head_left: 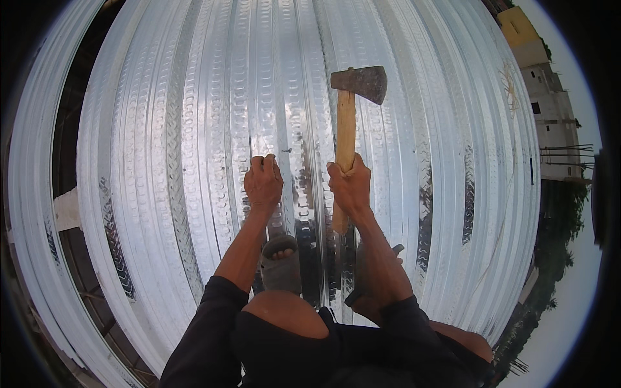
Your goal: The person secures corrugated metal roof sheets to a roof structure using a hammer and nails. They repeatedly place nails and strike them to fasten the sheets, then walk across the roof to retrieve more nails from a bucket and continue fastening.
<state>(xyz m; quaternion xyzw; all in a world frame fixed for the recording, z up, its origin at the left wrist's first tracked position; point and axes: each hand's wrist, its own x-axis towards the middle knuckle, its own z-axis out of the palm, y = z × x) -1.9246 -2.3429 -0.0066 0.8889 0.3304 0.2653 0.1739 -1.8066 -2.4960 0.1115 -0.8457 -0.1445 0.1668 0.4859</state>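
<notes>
My right hand (351, 189) is wrapped round the wooden handle of a hatchet (347, 126). Its dark metal head points away from me, with the blade to the right, over ribbed, shiny metal sheeting (220, 116). To the left, my left hand (264, 184) is closed with its fingers curled down at the sheeting. Whatever those fingers may hold is hidden. Just beyond them, a small dark nail-like piece (286, 150) shows against the metal.
My sandalled foot (281, 265) rests on the sheeting below my left hand. A dark gap (74, 149) with framing beneath runs between the sheets at left. Past the right edge stand a grey building (550, 123) with protruding rods and trees (553, 239).
</notes>
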